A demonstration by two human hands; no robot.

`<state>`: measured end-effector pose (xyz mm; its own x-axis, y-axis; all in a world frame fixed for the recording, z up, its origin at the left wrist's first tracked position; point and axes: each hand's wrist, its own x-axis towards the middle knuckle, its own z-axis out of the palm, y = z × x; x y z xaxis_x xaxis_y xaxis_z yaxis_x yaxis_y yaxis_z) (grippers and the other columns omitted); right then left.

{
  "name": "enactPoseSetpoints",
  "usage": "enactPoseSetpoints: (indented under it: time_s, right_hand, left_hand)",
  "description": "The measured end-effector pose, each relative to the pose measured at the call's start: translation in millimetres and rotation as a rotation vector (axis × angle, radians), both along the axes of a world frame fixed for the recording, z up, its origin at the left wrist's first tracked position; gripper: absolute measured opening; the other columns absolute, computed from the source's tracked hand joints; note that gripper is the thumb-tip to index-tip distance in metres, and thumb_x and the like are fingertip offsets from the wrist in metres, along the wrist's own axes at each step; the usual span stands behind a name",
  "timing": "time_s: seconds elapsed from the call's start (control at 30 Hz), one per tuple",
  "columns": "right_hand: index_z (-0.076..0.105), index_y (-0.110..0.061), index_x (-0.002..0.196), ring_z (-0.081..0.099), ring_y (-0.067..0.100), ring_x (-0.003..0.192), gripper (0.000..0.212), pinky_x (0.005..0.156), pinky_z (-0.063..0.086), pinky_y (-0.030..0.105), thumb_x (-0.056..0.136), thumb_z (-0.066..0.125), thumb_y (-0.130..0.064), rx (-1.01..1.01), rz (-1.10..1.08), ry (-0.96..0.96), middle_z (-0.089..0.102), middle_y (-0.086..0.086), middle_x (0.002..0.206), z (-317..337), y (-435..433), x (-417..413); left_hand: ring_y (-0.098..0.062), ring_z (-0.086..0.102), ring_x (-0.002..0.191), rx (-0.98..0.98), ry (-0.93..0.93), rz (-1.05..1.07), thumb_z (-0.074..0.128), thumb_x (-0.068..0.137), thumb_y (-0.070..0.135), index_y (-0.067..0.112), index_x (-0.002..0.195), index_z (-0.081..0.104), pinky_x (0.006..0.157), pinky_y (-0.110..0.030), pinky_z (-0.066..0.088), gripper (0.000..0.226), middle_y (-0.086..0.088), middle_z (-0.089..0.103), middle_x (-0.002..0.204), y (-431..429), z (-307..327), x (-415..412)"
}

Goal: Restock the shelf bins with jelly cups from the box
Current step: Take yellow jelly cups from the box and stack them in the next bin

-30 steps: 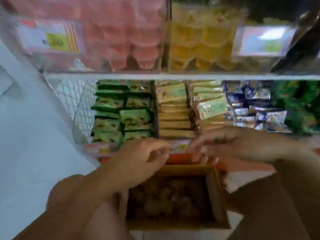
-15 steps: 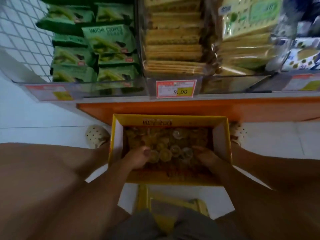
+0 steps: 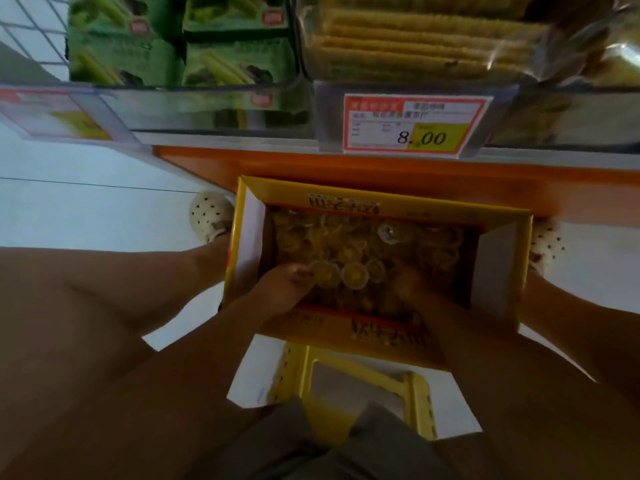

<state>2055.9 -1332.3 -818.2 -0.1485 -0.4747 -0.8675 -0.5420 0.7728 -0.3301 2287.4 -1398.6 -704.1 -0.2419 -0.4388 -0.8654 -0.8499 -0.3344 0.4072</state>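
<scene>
Yellow cardboard box (image 3: 251, 244) holds round, glossy jelly cups (image 3: 353, 276).

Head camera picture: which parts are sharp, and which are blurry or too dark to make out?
Head view: the price tag is sharp and bright; the green packets are smeared; the clear bin front below them shows reflections; inside the box it is dim, so the jelly cups blur together.
</scene>
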Motion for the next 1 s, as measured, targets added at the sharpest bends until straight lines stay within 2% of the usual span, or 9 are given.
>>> enactPoseSetpoints:
  time_s: [0.13, 0.23, 0.33, 0.43, 0.53, 0.7, 0.83, 0.93, 1.0]
  right_hand:
    - [0.059, -0.008, 0.123, 0.053, 0.038, 0.118, 0.035, 0.102, 0.041, 0.047, 0.097, 0.051, -0.029, -0.075, -0.096, 0.063, 0.058, 0.016, 0.123, -8, 0, 15]
    - [0.059, -0.004, 0.12, 0.055, 0.037, 0.112, 0.034, 0.099, 0.044, 0.045, 0.098, 0.051, -0.029, -0.034, -0.09, 0.06, 0.06, 0.017, 0.123, -11, 2, 23]
    - [0.045, -0.01, 0.135, 0.057, 0.035, 0.111, 0.044, 0.088, 0.047, 0.04, 0.096, 0.056, -0.027, -0.077, -0.13, 0.034, 0.059, 0.016, 0.126, -6, 1, 26]
    - [0.023, -0.021, 0.151, 0.051, 0.036, 0.122, 0.069, 0.097, 0.045, 0.045, 0.093, 0.06, -0.02, -0.147, -0.106, -0.063, 0.048, 0.014, 0.14, -7, 1, 30]
    - [0.029, -0.018, 0.149, 0.052, 0.034, 0.122, 0.062, 0.1, 0.043, 0.041, 0.093, 0.055, -0.016, -0.114, -0.024, -0.031, 0.05, 0.014, 0.138, -13, -1, 25]
    - [0.052, -0.002, 0.126, 0.055, 0.009, 0.08, 0.031, 0.06, 0.049, 0.015, 0.099, 0.038, 0.005, -0.239, -0.228, -0.109, 0.05, -0.001, 0.094, -4, -8, 26]
    - [0.052, -0.009, 0.133, 0.057, 0.021, 0.106, 0.04, 0.086, 0.044, 0.031, 0.094, 0.054, 0.0, -0.129, -0.271, -0.153, 0.057, 0.005, 0.116, 14, -9, 9]
    - [0.056, -0.006, 0.13, 0.059, 0.029, 0.114, 0.037, 0.074, 0.048, 0.025, 0.093, 0.058, -0.004, -0.105, -0.432, -0.153, 0.059, 0.016, 0.126, 28, 0, -1]
    - [0.057, -0.008, 0.129, 0.069, 0.016, 0.084, 0.036, 0.055, 0.048, 0.019, 0.093, 0.058, -0.006, -0.08, -0.505, -0.188, 0.066, 0.016, 0.106, 41, 7, -6]
  left_hand:
    - [0.001, 0.057, 0.082, -0.007, -0.022, 0.077, 0.053, 0.097, 0.012, 0.014, 0.127, 0.056, 0.064, -0.005, 0.043, 0.03, 0.005, 0.064, 0.096, -3, -1, 9]
    - [-0.007, 0.059, 0.095, -0.009, -0.034, 0.1, 0.054, 0.097, 0.017, 0.017, 0.13, 0.054, 0.072, -0.01, 0.042, 0.033, 0.0, 0.066, 0.11, -5, -2, 14]
    - [-0.014, 0.059, 0.108, 0.0, -0.039, 0.098, 0.053, 0.098, 0.02, 0.021, 0.131, 0.054, 0.084, -0.021, 0.043, 0.033, 0.0, 0.065, 0.115, -4, -3, 13]
    - [-0.016, 0.059, 0.108, -0.002, -0.046, 0.084, 0.05, 0.099, 0.023, 0.026, 0.127, 0.056, 0.088, -0.026, 0.046, 0.029, 0.0, 0.065, 0.115, -2, -8, 13]
    - [-0.015, 0.058, 0.108, -0.012, -0.044, 0.07, 0.048, 0.1, 0.024, 0.025, 0.128, 0.055, 0.084, -0.023, 0.045, 0.029, -0.002, 0.064, 0.121, -1, -6, 14]
    - [-0.021, 0.054, 0.119, -0.033, -0.065, 0.013, 0.048, 0.1, 0.018, 0.016, 0.136, 0.049, 0.092, -0.022, 0.04, 0.036, -0.004, 0.056, 0.133, -4, -6, 17]
    - [-0.014, 0.06, 0.09, -0.012, -0.03, 0.057, 0.051, 0.098, 0.012, 0.014, 0.131, 0.054, 0.067, -0.01, 0.046, 0.033, -0.007, 0.063, 0.116, -4, -18, 5]
    - [-0.021, 0.06, 0.108, -0.042, -0.012, -0.04, 0.059, 0.095, 0.025, 0.019, 0.132, 0.054, 0.089, -0.028, 0.05, 0.038, -0.006, 0.062, 0.124, -6, -32, -10]
    - [-0.028, 0.055, 0.118, -0.067, -0.014, -0.112, 0.062, 0.093, 0.026, 0.016, 0.135, 0.051, 0.097, -0.035, 0.047, 0.044, -0.01, 0.058, 0.13, -9, -44, -20]
